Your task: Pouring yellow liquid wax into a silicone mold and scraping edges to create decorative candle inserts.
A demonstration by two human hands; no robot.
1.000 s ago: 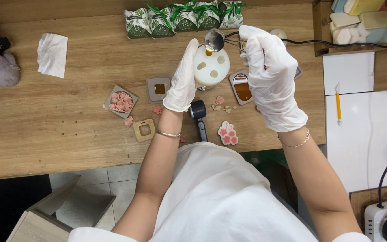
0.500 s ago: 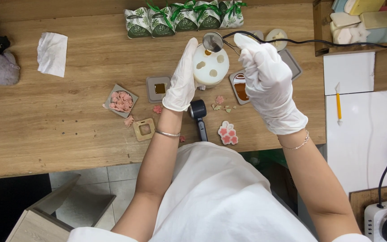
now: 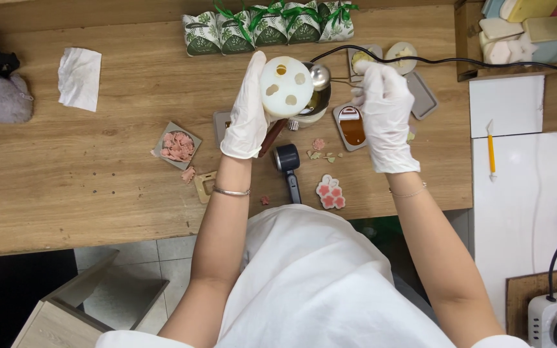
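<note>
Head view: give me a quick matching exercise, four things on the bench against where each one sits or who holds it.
Things:
1. round white mould
2. metal spoon
3. white tissue
4. yellow-handled tool

Places:
A. on the white surface to the right
B. held up in the left hand
C. lying apart, far left on the wooden table
D. its handle runs toward the right hand, bowl over the small pot

Pairs: 1-B, 2-D, 3-C, 4-A

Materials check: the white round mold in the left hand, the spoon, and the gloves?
Round mold: likely silicone, matte white, soft-edged cavities. Spoon: metal, mirror-bright bowl with highlights. Gloves on left hand and right hand: thin white latex or vinyl, wrinkled and slightly glossy; which one cannot be told.
</note>
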